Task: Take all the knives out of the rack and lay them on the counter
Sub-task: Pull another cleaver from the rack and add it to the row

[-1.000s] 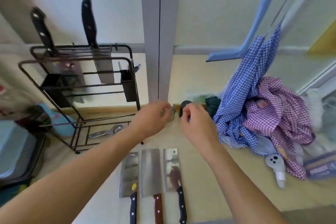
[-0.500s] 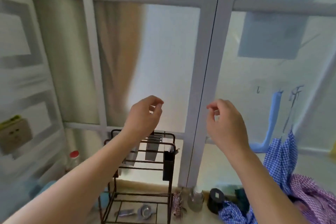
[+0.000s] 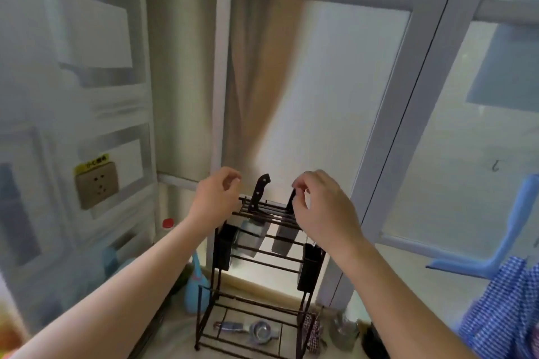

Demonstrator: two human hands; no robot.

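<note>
A dark wire rack [image 3: 262, 271] stands on the surface against the window frame [image 3: 408, 131], with a blue bottle [image 3: 196, 285] at its left and a metal strainer [image 3: 262, 329] on its bottom shelf. Two knives stay slotted in its top, blades down and handles up: the left knife [image 3: 259, 194] leans slightly right, and the right knife [image 3: 287, 224] is partly hidden behind the right hand [image 3: 323, 210]. Both forearms reach forward; the left hand [image 3: 217, 198] hovers empty, fingers loosely curled, while the right hand's pinched fingertips seem to touch the right knife's handle, though the blur leaves its grip unclear.

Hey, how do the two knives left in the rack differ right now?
The left knife has its black handle fully in view, untouched between the hands; the right knife has its handle mostly hidden behind the right hand. The left blade looks wider, the right narrower. Both hang blade-down in the rack.
</note>
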